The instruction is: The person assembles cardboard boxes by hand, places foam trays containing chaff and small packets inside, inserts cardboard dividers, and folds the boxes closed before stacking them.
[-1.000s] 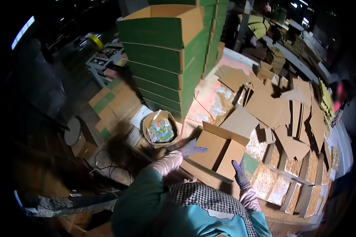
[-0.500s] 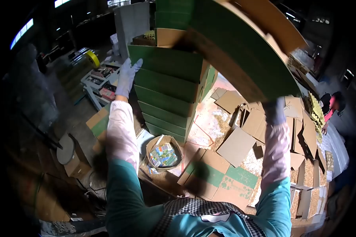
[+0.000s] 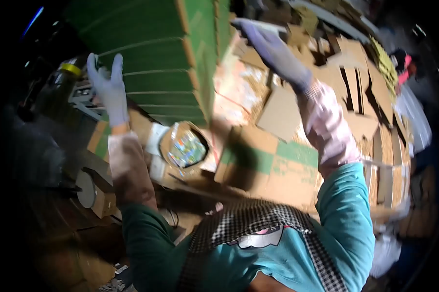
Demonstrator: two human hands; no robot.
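Observation:
A tall stack of green cardboard boxes (image 3: 151, 75) stands in front of me and runs out of the top of the view. At its left side, my left hand (image 3: 107, 85) in a pale glove is raised with thumb and fingers spread, holding nothing; whether it touches a box I cannot tell. My right hand (image 3: 280, 56), gloved too, is stretched out flat to the right of the stack. Its fingertips come near the stack's right side, and nothing is in it. The top of the stack is out of view.
Below the stack sits a round container (image 3: 168, 146) of small colourful packets. A flattened green-and-brown carton (image 3: 258, 165) lies in front of me. Loose cardboard pieces (image 3: 283, 114) and shavings cover the right side. A yellow tape roll (image 3: 71, 69) is at far left.
The large green box my right hand held up is no longer in that hand, which has moved left and opened. My left hand has shifted left. The view has tilted down.

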